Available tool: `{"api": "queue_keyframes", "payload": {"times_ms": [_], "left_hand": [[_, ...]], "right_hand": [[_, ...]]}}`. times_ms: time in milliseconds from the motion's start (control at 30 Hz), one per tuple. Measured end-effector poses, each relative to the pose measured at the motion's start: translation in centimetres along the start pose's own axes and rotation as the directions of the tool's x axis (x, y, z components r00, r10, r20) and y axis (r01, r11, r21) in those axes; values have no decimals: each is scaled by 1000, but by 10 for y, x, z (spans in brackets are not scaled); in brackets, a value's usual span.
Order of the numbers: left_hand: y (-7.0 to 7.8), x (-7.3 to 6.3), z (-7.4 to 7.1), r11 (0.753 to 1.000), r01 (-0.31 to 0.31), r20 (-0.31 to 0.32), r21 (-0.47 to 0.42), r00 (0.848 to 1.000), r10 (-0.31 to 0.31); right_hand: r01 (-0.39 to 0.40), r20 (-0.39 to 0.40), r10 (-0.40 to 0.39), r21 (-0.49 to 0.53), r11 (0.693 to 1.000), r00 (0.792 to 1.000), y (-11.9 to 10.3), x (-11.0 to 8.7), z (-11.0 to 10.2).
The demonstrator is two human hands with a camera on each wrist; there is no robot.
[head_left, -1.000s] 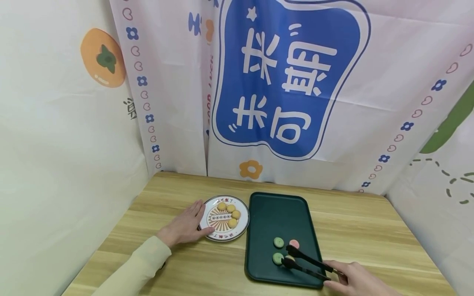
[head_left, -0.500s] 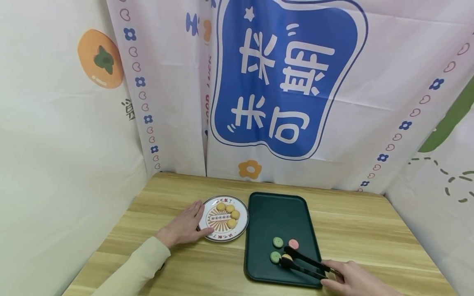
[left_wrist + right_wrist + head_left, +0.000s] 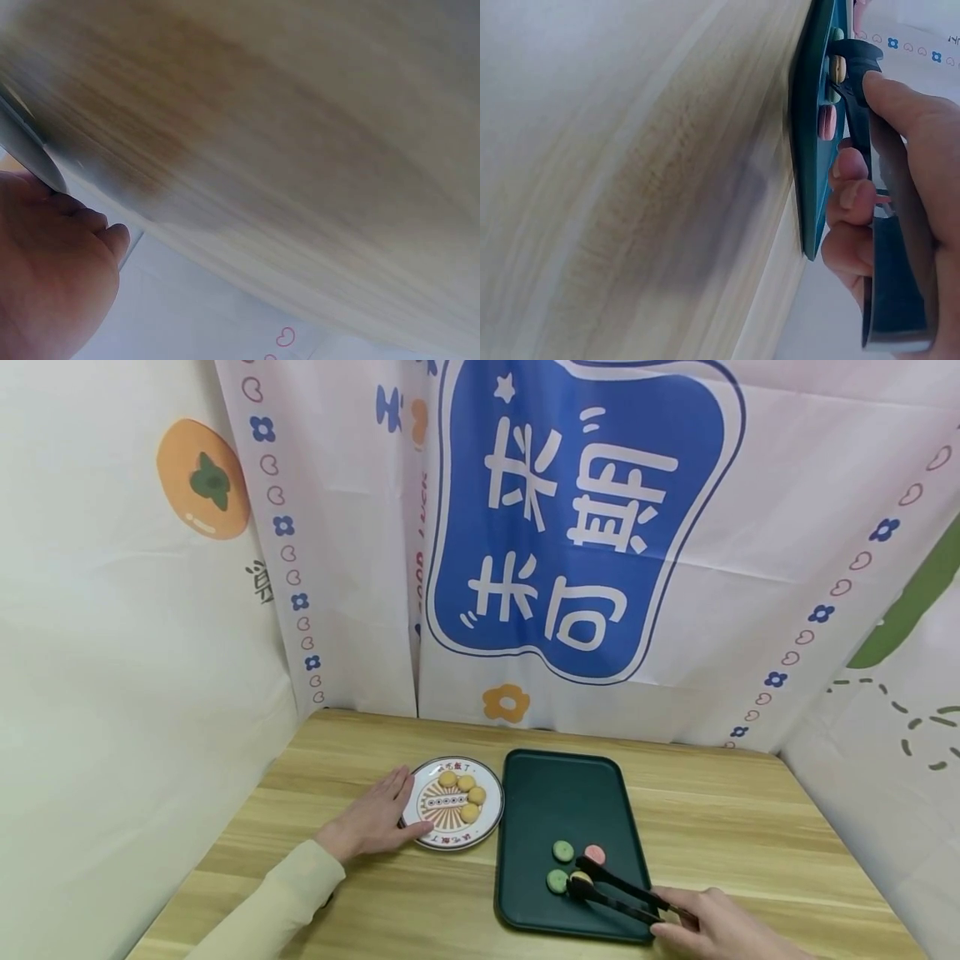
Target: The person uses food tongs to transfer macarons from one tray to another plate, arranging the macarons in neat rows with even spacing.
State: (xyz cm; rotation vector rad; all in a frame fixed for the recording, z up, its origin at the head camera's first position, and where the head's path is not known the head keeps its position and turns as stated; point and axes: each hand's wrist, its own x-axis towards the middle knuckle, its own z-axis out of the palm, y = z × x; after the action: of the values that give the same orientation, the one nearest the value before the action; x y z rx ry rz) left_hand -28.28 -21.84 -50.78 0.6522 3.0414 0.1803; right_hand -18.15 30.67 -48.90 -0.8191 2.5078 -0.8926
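Note:
My left hand (image 3: 372, 814) lies with extended fingers at the left rim of a white patterned plate (image 3: 491, 817), its thumb over the near edge. Several yellow-brown round macarons (image 3: 470, 812) sit on that plate. With my right hand (image 3: 716, 922) I grip a pair of black tongs (image 3: 626, 887) near the right front corner of a dark green tray (image 3: 562, 793). The parted tips of the tongs straddle a yellow macaron (image 3: 582, 878) on the tray. Beside it are two green macarons (image 3: 563, 851) and a pink one (image 3: 595, 854). In the right wrist view, thumb and fingers wrap the tongs (image 3: 900, 247).
The plate and tray stand side by side on a wooden table (image 3: 720, 802). A printed cloth (image 3: 360, 568) hangs at the table's back edge, with pale cloth walls at left and right.
The tong tips have shifted slightly left, and the yellow macaron and the nearer green one have moved slightly left too. My left hand stays at the plate.

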Motion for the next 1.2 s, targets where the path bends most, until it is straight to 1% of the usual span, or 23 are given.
{"api": "queue_keyframes", "payload": {"times_ms": [200, 267, 400, 567, 733, 833, 1067, 1133, 1200], "left_hand": [[1, -1, -2, 1000, -9, -2, -5, 1000, 9], [1, -1, -2, 1000, -9, -1, -3, 1000, 9], [1, -1, -1, 1000, -9, 1, 0, 1000, 9], [0, 1, 0, 1000, -8, 8, -7, 1000, 8], [-2, 1, 0, 1000, -2, 20, 2, 1000, 1], [-2, 1, 0, 1000, 2, 22, 2, 1000, -2], [-1, 2, 0, 1000, 3, 13, -3, 1000, -3], [-1, 1, 0, 1000, 2, 12, -10, 1000, -2], [-1, 1, -1, 1000, 5, 17, -7, 1000, -4]], "right_hand": [[29, -57, -34, -77, 997, 998, -3, 4, 0], [32, -75, -40, -106, 994, 996, -5, 5, 0], [21, -98, -34, -131, 991, 995, -9, 8, 1], [35, -108, -47, -112, 993, 993, -11, 12, 2], [55, -97, -63, -82, 995, 993, -14, 20, 6], [45, -87, -50, -66, 997, 995, -17, 25, 7], [-39, -52, 37, -43, 998, 998, -26, 34, 7], [-31, -56, 28, -48, 998, 998, -27, 36, 7], [-3, -67, 0, -53, 999, 998, -27, 39, 9]]}}
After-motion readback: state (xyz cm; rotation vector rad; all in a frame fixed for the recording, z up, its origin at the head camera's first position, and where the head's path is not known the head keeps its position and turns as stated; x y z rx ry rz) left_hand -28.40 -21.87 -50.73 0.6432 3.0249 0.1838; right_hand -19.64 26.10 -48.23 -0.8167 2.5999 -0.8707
